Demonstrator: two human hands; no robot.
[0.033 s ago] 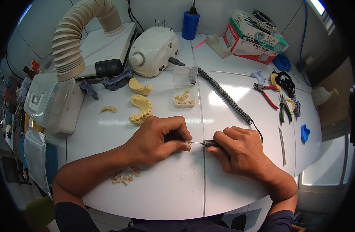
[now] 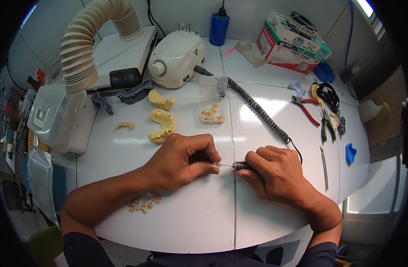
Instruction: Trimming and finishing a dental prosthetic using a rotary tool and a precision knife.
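Between thumb and fingertips, my left hand (image 2: 186, 160) pinches a small cream artificial tooth (image 2: 216, 164). My right hand (image 2: 273, 173) is wrapped round a dark rotary handpiece (image 2: 240, 165), whose thin metal bit points left and meets the tooth. My fingers hide part of the tooth. Just beyond my left hand lies a yellow plaster dental model (image 2: 161, 126) with a row of teeth, a second plaster model (image 2: 161, 100) behind it. Under my left forearm is a heap of loose tooth-like pieces (image 2: 145, 203). Farther off, an open clear plastic box (image 2: 212, 116) holds several more.
A coiled cord (image 2: 262, 112) runs from the white control unit (image 2: 177, 58) toward my right hand. A ribbed suction hose (image 2: 77, 55) arches at the back left. To the right lie red-handled pliers (image 2: 307, 109), green-handled pliers (image 2: 327, 127) and a slim metal tool (image 2: 324, 169). Mask boxes (image 2: 293, 44) stand behind.
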